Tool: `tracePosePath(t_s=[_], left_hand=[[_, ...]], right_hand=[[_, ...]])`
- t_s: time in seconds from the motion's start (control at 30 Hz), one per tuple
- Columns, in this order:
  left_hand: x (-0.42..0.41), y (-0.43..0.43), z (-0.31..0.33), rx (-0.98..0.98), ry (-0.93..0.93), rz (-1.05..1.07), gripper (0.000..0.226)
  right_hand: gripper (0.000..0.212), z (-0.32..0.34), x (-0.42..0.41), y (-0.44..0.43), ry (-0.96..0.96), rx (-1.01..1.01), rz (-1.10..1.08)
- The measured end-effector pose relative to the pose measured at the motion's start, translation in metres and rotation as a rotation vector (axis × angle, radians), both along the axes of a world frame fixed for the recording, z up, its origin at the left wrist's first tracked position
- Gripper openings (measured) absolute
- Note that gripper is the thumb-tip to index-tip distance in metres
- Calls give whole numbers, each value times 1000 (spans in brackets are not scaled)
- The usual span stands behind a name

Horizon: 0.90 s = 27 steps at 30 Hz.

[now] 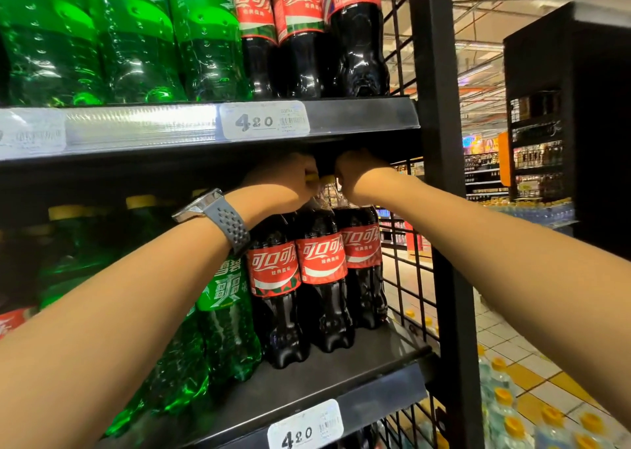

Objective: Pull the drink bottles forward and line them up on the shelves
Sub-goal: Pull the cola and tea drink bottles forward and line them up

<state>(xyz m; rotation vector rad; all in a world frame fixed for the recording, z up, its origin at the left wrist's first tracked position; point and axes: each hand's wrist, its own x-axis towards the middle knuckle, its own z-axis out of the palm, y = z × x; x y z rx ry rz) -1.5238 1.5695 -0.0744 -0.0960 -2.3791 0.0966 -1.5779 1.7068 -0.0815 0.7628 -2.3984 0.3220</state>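
Red-labelled cola bottles (321, 271): left hand (286, 179) grips one by its yellow cap (312, 177), right hand (358, 172) seemingly grips another

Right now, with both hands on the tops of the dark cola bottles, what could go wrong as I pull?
The left hand and right hand grip the red-labelled dark cola bottles by their necks, so the bases could drag and tip off the black shelf. The left forearm crosses the green plastic bottle and might nudge it.
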Motion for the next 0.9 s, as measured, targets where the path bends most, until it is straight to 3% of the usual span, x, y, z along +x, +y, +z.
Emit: tracePosePath(t_s=[0.43, 0.67, 0.73, 0.8, 0.87, 0.9], left_hand=[[6, 7, -8, 13, 33, 45, 21], [37, 16, -19, -64, -19, 90, 48], [55, 15, -26, -112, 14, 48, 45], [78, 12, -32, -137, 49, 51, 35], [101, 8, -37, -145, 60, 50, 36], [112, 7, -38, -133, 36, 29, 37]], right_hand=[[43, -3, 2, 8, 8, 102, -65], [42, -5, 17, 10, -14, 234, -142], [27, -14, 32, 17, 122, 286, -173], [11, -23, 53, 27, 377, 234, -95], [11, -30, 77, 34, 549, 171, 52], [15, -31, 90, 36, 546, 136, 134]])
